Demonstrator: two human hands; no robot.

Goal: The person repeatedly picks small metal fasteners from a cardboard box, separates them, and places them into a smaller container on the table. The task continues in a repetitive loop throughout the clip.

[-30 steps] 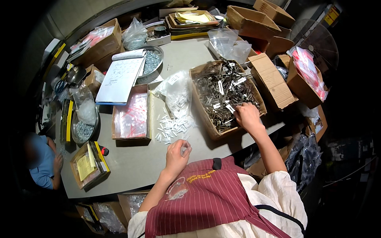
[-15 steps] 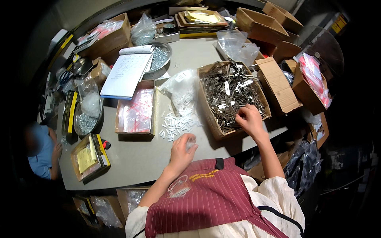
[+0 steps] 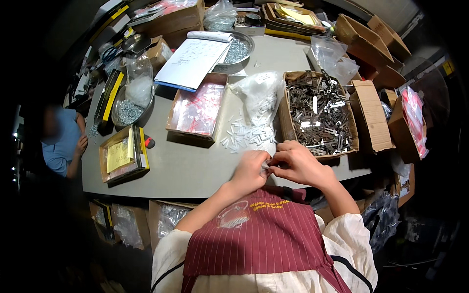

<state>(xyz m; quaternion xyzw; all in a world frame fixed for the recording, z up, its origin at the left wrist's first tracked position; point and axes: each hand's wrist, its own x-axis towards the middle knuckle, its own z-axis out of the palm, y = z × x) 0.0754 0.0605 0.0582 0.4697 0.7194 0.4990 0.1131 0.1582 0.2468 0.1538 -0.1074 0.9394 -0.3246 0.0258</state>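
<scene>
In front of my apron, my two hands meet at the near edge of the grey table. My left hand (image 3: 250, 171) is closed on a small clear plastic bag (image 3: 265, 170), mostly covered by the fingers. Against the bag's mouth, my right hand (image 3: 300, 165) pinches; what its fingertips hold is too small and hidden to name. Just beyond the hands lies a pile of short white plastic tubes (image 3: 240, 136), spilling from a larger clear bag (image 3: 261, 95). To the right of it stands a cardboard box of dark metal strips (image 3: 320, 112).
A box of small clear bags (image 3: 201, 110) sits left of the tubes, with a notepad (image 3: 195, 61) leaning over it. Bowls of metal screws (image 3: 129, 112) and a box with yellow notes (image 3: 119, 151) stand further left. Another person (image 3: 63, 136) sits at the left edge.
My right hand has left the box of metal strips and come over to my left hand at the small bag. The whole view has shifted, so the table's contents appear further right and higher.
</scene>
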